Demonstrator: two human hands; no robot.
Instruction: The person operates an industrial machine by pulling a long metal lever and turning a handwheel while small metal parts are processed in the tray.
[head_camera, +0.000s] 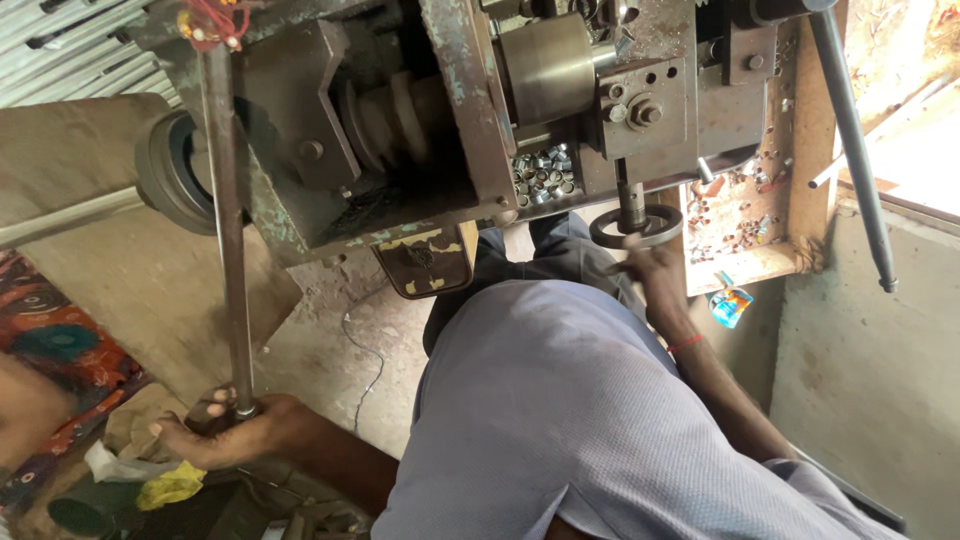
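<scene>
I look down over my grey-blue shirt at a worn metal lathe-like machine (420, 120). My left hand (225, 430) is closed around the lower end of a long steel lever rod (228, 220) that rises to the machine's top left. My right hand (652, 268), with a red thread on the wrist, rests on a small round handwheel (636, 227) under the machine's carriage. A brass-coloured cylinder (545, 65) sits in the machine above, and several small shiny metal parts (542, 172) lie in a tray beneath it.
A second long rod (850, 140) slants down at the right. A wooden shelf (745, 215) holds scattered small parts. A pulley wheel (172, 170) is at the machine's left. Patterned cloth (55, 350), a yellow rag (172, 485) and a dark green cup (85, 510) lie on the floor.
</scene>
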